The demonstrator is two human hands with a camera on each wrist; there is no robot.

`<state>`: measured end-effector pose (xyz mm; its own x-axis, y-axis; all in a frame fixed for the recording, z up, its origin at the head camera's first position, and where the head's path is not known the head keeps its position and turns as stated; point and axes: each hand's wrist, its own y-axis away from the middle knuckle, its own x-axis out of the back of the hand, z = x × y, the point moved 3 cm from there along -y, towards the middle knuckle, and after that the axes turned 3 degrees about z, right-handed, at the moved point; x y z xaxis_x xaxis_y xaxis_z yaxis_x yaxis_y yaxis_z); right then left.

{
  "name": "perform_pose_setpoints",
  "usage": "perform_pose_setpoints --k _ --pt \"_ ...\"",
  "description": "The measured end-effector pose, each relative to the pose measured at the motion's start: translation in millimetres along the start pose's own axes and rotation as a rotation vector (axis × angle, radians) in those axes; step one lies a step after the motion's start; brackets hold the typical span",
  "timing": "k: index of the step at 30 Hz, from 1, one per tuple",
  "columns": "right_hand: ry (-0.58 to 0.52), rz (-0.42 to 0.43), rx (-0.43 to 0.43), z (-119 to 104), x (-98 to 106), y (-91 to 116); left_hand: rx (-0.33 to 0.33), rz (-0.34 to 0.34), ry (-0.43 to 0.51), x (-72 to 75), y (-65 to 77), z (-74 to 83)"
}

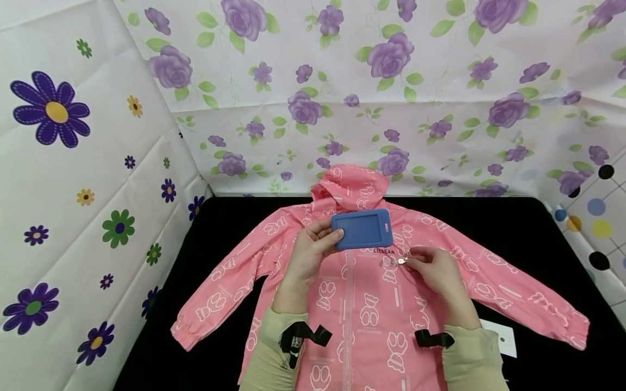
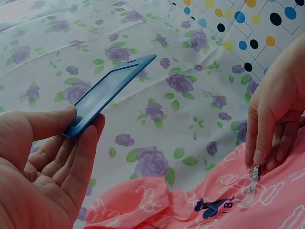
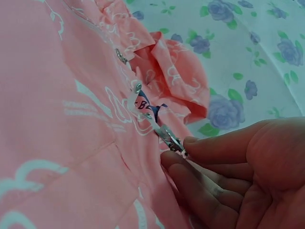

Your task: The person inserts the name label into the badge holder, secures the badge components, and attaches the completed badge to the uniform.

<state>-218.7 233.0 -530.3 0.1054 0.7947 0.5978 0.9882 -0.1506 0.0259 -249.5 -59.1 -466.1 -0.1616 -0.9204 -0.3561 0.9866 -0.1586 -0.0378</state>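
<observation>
A blue badge holder (image 1: 362,229) with a framed window is pinched at its left end by my left hand (image 1: 313,251), thumb on its front face and fingers behind. It is raised above the chest of a pink hooded jacket (image 1: 371,282) with white bear outlines. To the right, my right hand (image 1: 437,270) pinches a metal badge clip (image 3: 170,138) between thumb and forefinger. A clear snap strap (image 3: 133,99) runs from the clip along the jacket's chest, near its dark lettering (image 1: 383,251). In the left wrist view the holder (image 2: 107,98) appears tilted, nearly edge-on.
The jacket lies front up on a black tabletop (image 1: 205,260), sleeves spread to both sides. A white card with a hole (image 1: 506,341) shows beside the right forearm. Flower-printed sheets (image 1: 313,65) stand behind and at the left; a dotted sheet (image 1: 601,217) hangs at the right.
</observation>
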Motion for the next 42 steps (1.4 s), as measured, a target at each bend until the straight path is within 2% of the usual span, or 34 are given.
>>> perform_pose_setpoints --k 9,18,21,25,28,35,42 --pt "-0.029 -0.001 -0.029 -3.6 4.4 2.0 0.007 0.001 0.005 -0.6 0.2 0.4" --pt "0.02 0.002 -0.055 -7.4 12.1 5.4 0.002 -0.004 0.027 -1.1 1.0 0.2" --pt "0.0 0.001 -0.068 -9.6 15.3 6.6 0.016 -0.01 0.029 -2.3 1.1 -0.3" --pt "-0.086 -0.011 -0.077 -16.5 19.5 9.4 0.039 -0.025 0.021 -5.1 1.9 -1.9" --pt "-0.127 -0.006 -0.068 -23.9 22.8 13.3 0.049 -0.034 0.021 -6.4 2.9 -3.2" --pt "-0.138 0.024 0.002 -42.1 29.7 23.7 0.047 -0.035 0.027 -7.2 3.8 -4.6" --pt "-0.17 0.033 0.031 -53.3 32.9 29.4 0.028 -0.037 -0.029 -9.2 5.0 -2.9"
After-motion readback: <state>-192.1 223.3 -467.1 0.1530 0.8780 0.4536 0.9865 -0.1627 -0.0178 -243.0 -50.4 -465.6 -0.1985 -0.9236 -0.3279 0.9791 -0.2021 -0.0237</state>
